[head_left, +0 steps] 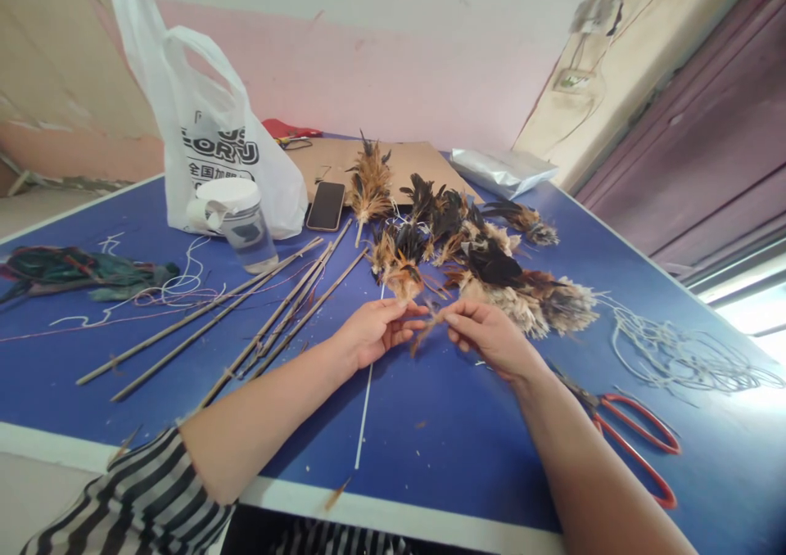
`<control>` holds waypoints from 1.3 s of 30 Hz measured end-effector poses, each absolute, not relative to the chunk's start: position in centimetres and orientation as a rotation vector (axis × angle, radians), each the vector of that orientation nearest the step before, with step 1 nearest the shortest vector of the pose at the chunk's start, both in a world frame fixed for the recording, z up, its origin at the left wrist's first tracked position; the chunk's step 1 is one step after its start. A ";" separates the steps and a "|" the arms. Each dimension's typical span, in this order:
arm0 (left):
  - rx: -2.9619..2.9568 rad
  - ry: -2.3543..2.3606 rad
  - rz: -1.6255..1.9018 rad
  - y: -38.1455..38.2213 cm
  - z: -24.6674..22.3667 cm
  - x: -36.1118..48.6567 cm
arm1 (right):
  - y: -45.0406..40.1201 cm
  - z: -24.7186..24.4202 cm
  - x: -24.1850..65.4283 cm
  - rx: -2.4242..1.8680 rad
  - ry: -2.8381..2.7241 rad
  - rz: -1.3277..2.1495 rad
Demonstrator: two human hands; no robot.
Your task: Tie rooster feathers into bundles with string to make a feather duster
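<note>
Small brown wispy feather (421, 339), pinched by the right hand (486, 334), probably needs a light grip; the left hand (376, 331) half-curls beside it, its hold unclear.

White plastic bag (270, 182) behind lidded cup (244, 226); phone (327, 206); silver packet (500, 172).

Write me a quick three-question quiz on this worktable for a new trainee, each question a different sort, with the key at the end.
1. What does the right hand pinch?
a) a stick
b) a feather
c) the phone

2. True or false: from the wearer's view, the cup stands in front of the bag.

3. Fill in the colour: the scissors to the right of the right hand have ____ handles.

Key: 1 b; 2 true; 3 red.
</note>
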State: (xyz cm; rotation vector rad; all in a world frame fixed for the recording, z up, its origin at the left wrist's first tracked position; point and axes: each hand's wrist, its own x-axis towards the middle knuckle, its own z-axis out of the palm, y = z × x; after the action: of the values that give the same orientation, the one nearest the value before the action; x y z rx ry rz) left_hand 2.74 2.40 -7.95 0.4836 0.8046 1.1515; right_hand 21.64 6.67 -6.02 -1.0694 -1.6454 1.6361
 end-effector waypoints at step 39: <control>0.500 0.766 1.198 2.0 -7.4 3.6 | 5.9 -6.8 20.1 -1.055 -1.430 1.611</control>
State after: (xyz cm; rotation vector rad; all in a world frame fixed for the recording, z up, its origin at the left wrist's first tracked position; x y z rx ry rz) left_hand 3.57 2.03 -7.38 0.4997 0.7662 1.1976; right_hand 20.08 5.95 -6.76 -1.0552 -1.4300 1.6113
